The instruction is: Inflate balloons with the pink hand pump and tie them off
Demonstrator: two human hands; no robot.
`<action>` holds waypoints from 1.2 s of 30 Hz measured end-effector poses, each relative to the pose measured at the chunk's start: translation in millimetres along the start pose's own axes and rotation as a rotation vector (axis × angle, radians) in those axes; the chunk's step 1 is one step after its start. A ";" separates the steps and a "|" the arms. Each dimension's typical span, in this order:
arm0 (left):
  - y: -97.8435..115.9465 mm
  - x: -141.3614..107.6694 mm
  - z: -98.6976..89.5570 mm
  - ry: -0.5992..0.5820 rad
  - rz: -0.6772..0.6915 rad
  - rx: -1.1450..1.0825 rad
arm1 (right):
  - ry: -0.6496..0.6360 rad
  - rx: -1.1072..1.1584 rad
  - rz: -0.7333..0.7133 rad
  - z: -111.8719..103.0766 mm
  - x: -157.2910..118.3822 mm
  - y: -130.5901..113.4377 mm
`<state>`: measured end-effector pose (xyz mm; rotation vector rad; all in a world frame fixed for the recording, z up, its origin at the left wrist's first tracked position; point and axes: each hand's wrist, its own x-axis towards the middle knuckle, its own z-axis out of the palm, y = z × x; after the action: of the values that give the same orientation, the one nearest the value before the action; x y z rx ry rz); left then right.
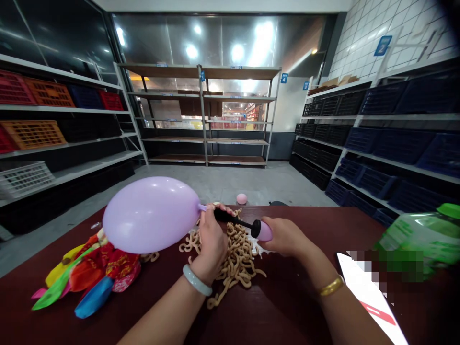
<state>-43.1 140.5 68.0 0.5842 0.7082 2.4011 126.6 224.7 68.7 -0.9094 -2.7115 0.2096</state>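
A large lilac balloon (153, 215), swollen with air, sits to the left with its neck on the nozzle of a hand pump (223, 215). My left hand (213, 237) is closed around the balloon's neck and the pump's black nozzle end. The pink handle of the pump is gripped in my right hand (283, 237), and a length of black rod shows between the two hands. Under my hands lies a heap of tan, curly, noodle-like snack pieces (239, 261), partly hidden by my left hand and wrist.
Several colourful cloth-like pieces (89, 270) lie at the left of the dark red table (287, 306). On the right are a green-capped bottle (424, 235) and a white, partly blurred sheet (373, 297). A small pink ball-like thing (242, 198) appears beyond the far edge. Shelves with crates (34, 134) line the room.
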 end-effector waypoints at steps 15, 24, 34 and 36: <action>-10.8 1.1 -7.8 0.005 -0.116 0.059 | -0.042 0.173 0.033 19.9 3.5 -15.9; 6.0 37.1 -27.9 0.027 -0.026 0.194 | -0.075 0.313 0.042 9.9 5.1 1.4; 12.0 37.6 -28.2 -0.053 -0.056 0.485 | -0.149 0.086 0.445 19.7 11.2 36.1; 15.6 32.9 -23.3 -0.096 -0.103 0.452 | -0.178 0.026 0.490 18.9 9.7 37.2</action>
<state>-86.3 141.8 67.5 0.8145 1.2187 2.1078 134.7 259.1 44.4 -1.6040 -2.5807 0.4379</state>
